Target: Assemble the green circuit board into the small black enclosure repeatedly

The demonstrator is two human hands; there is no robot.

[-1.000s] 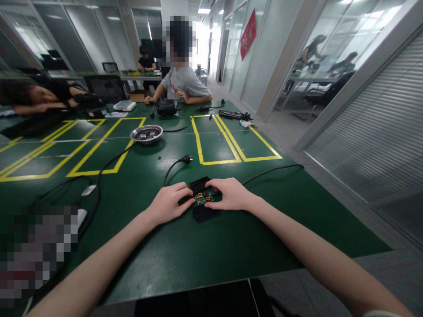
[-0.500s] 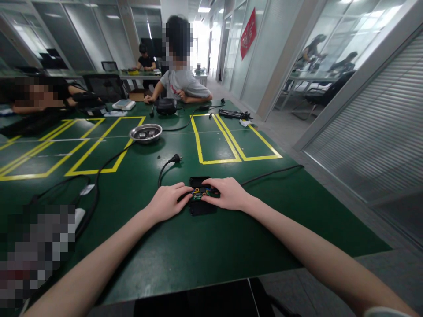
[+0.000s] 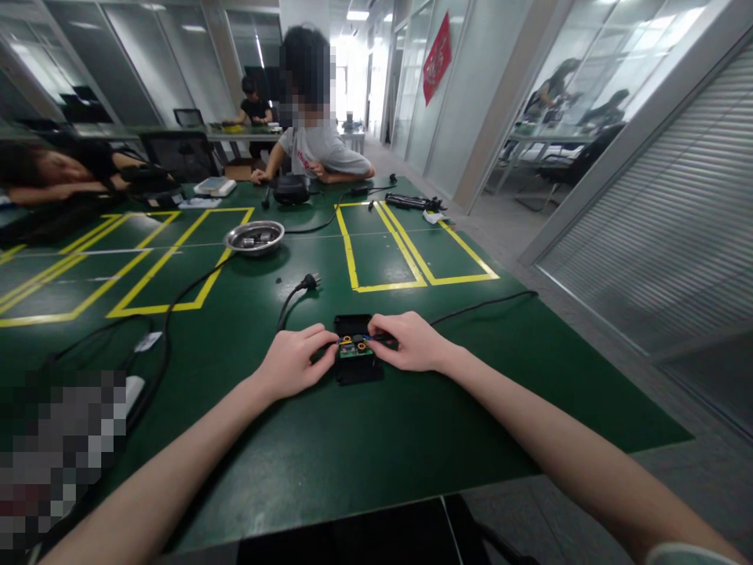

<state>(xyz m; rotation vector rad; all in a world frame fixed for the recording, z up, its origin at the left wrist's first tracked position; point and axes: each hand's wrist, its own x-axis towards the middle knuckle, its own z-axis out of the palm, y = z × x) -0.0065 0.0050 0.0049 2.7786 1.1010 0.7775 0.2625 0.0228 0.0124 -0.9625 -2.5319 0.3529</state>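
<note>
A small green circuit board (image 3: 356, 352) with copper-coloured coils lies between two halves of an opened black plastic case, the far half (image 3: 351, 322) and the near half (image 3: 360, 373). My left hand (image 3: 298, 362) is closed in a pinch at the board's left end, on blue and yellow wires; its fingertips partly hide them. At the right end, my right hand (image 3: 407, 342) pinches dark and blue wires between thumb and fingers. A black power plug (image 3: 309, 282) on a cord lies beyond my left hand. Another black cable (image 3: 479, 304) runs right from behind my right hand.
A metal bowl (image 3: 255, 238) with small metal parts stands farther back on the green table (image 3: 282, 471). Yellow tape (image 3: 388, 287) marks rectangles there. A black cable (image 3: 170, 314) crosses the left side. A person in a grey shirt (image 3: 329, 149) sits at the far edge.
My right thumb and fingers have shifted from over the board to its right end, uncovering more of the board. My left hand stays at the left end. The view has turned slightly.
</note>
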